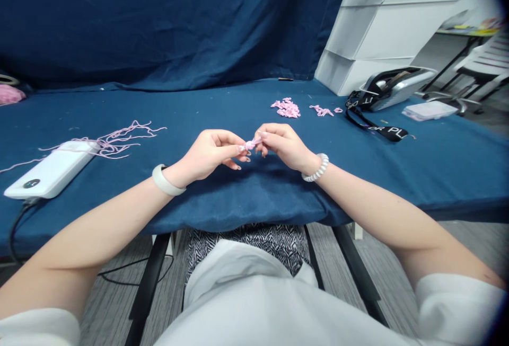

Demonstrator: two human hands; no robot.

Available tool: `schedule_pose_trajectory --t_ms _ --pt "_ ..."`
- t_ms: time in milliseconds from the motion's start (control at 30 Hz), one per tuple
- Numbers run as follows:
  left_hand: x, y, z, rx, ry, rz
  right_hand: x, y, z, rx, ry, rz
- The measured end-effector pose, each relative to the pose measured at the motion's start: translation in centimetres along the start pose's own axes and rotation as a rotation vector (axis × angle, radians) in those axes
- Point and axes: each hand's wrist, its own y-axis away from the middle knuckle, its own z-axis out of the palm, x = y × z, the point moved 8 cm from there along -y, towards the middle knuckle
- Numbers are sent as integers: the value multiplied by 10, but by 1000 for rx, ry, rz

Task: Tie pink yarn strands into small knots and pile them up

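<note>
Between my two hands, above the front of the blue-covered table, is a small knotted piece of pink cord point(250, 145). My left hand point(214, 154) pinches its left end between thumb and index finger. The right end is gripped by the fingertips of my right hand point(284, 144). Parts of the knot are covered by the fingers. Beyond my right hand lies a pile of small pink knotted pieces point(287, 107), with a few more pink pieces point(322, 110) to its right.
At left, loose pink cords point(119, 142) lie partly under a white power bank point(55, 168) with a black cable. To the right are a black lettered strap point(392, 132), an open bag point(397, 87) and a flat clear box point(429, 110). White boxes point(358, 33) stand behind.
</note>
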Motion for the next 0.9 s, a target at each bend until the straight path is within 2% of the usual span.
schedule_pose_trajectory --t_ms 233,500,700,900 --pt "2 1 2 11 -125 -2 -6 2 4 42 191 23" --pt "2 1 0 27 -156 -6 -7 1 -4 96 226 1" --pt "3 1 0 35 -168 0 -9 3 2 39 211 29" --pt "4 1 -1 42 -177 0 -9 3 1 41 265 24"
